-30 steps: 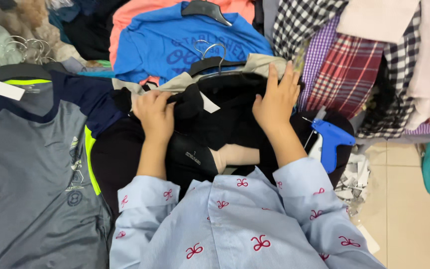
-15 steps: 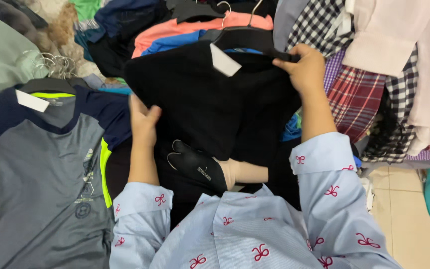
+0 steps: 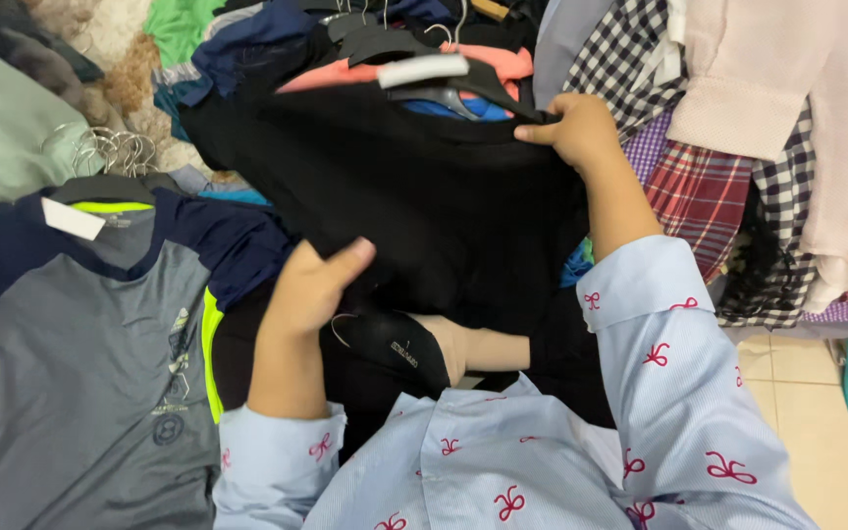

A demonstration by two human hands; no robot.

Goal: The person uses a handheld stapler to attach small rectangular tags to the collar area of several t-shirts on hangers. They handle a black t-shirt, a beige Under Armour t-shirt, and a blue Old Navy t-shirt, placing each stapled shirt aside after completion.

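Heaped clothes crowd every side of the black garment; only the tiled floor at right lies open.

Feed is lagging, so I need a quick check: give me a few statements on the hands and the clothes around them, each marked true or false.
1. The right hand grips the black garment at its top edge. True.
2. The left hand rests on the grey and neon shirt. False: it holds the black garment's lower edge.
3. The black garment's hanger is white. False: it is dark.
4. A plaid shirt lies right of the right forearm. True.
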